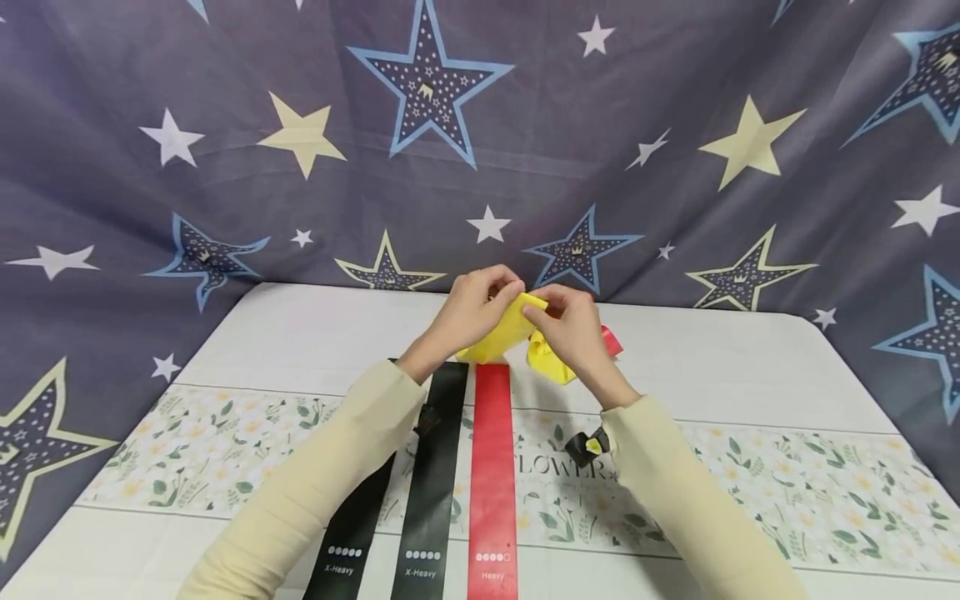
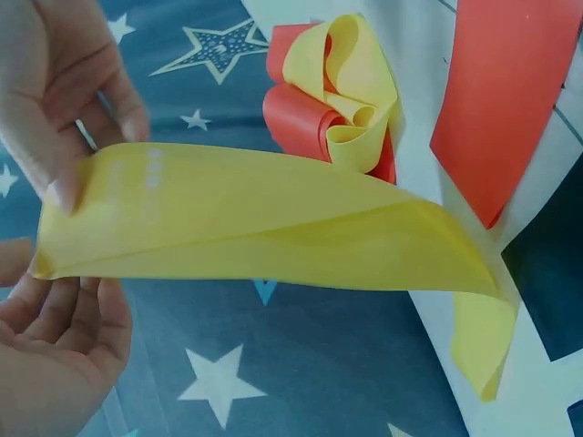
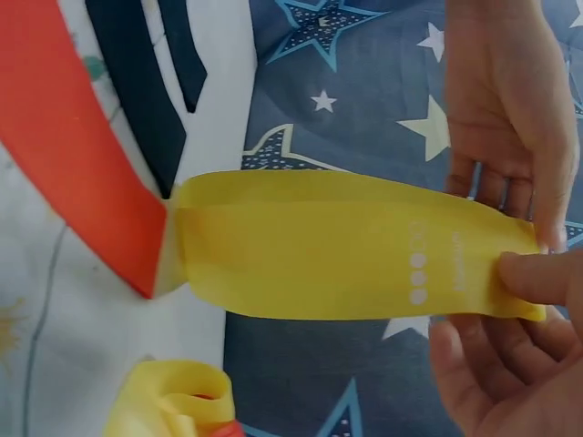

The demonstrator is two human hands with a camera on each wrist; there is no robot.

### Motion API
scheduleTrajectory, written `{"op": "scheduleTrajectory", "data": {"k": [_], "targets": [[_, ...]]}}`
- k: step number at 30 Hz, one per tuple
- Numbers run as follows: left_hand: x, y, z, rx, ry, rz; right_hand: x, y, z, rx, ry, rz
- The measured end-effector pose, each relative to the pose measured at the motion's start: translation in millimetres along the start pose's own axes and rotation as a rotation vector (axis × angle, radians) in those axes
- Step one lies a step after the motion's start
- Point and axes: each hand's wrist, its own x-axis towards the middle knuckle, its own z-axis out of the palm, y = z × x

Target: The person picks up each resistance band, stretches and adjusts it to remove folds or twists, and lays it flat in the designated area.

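"Yellow band (image 1: 504, 333): where is it, and what has hold of it?"

"It's up off the table (image 1: 750, 367), near the far edge, past the red band (image 1: 492, 467) that lies flat. The left-hand grip (image 1: 474, 308) pinches one corner of an end; the right-hand grip (image 1: 572, 329) pinches the other, thumb on top and fingers beneath."

"And the rest of it?"

"It droops away from the fingers, and the left wrist view shows a slanting crease running along it. Whether the loose end touches the table, I can't tell."

"So how do you do this part well?"

"I'd judge the step to be squaring up that end. Hold both pinches level, match the edges before pressing them, and pull lightly and evenly. It looks thin and stretchy, so a tug on one side would probably skew it. Smooth that crease from the pinched end outward."

"Anything to watch?"

"The yellow and red bundle (image 1: 550, 360), just beside the right-hand grip. Work a little clear of it, or it might get knocked loose."
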Motion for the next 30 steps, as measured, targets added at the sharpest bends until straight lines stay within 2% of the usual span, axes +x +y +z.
{"op": "scheduleTrajectory", "data": {"k": [5,8,12,17,25,30], "targets": [[-5.2,-3.8,1.9,-0.132,-0.004,-0.083,5.3,-9.2,-6.2,0.005,0.026,0.018],[-7.2,-7.7,5.1,-0.187,0.003,-0.107,8.4,-15.5,-11.3,-0.007,0.032,0.021],[-7.7,-9.4,7.5,-0.189,0.057,-0.087,11.0,-23.4,-18.2,-0.024,0.039,0.017],[-6.2,-3.1,5.7,-0.18,0.128,-0.064,13.2,-33.2,-25.4,-0.021,0.047,-0.015],[-1.4,8.7,0.6,-0.194,0.165,-0.017,17.0,-47.1,-37.8,-0.017,0.035,-0.097],[0.9,15.4,-1.6,-0.232,0.181,0.005,20.5,-55.1,-45.5,-0.083,0.002,-0.142]]}}
